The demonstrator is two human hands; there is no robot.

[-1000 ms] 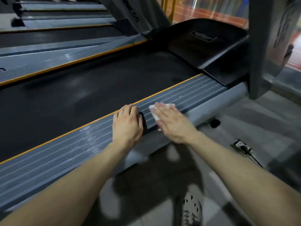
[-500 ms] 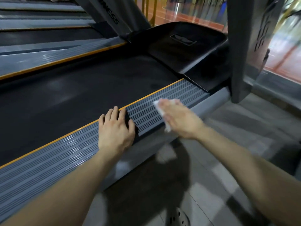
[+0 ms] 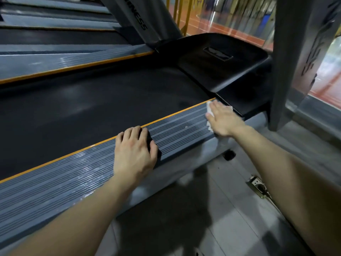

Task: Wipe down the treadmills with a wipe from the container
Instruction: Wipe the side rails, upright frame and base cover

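The right hand (image 3: 224, 120) lay flat, fingers straight and together, pressing a white wipe (image 3: 209, 108) onto the ribbed grey side rail (image 3: 73, 174) of the treadmill (image 3: 92, 111). The fingers pointed across the rail toward its orange edge strip (image 3: 175, 113). The wipe sat at the rail's far end, just beside the black motor cover (image 3: 221, 67). Only crumpled edges showed past the fingertips and beside the palm, so its own long axis could not be determined.

The left hand (image 3: 134, 152) rested open on the same rail, nearer the camera and apart from the right hand. Its fingers reached the orange strip and its thumb was spread toward the outer edge; it held nothing.

The rail ran lengthwise from lower left to upper right, parallel to the black running belt and ending at the motor cover. A grey upright post (image 3: 287, 61) rose at the right. A second treadmill (image 3: 55, 61) lay alongside (same orientation). A floor socket (image 3: 257, 184) was set in the tiled floor (image 3: 212, 218) beneath the right forearm.
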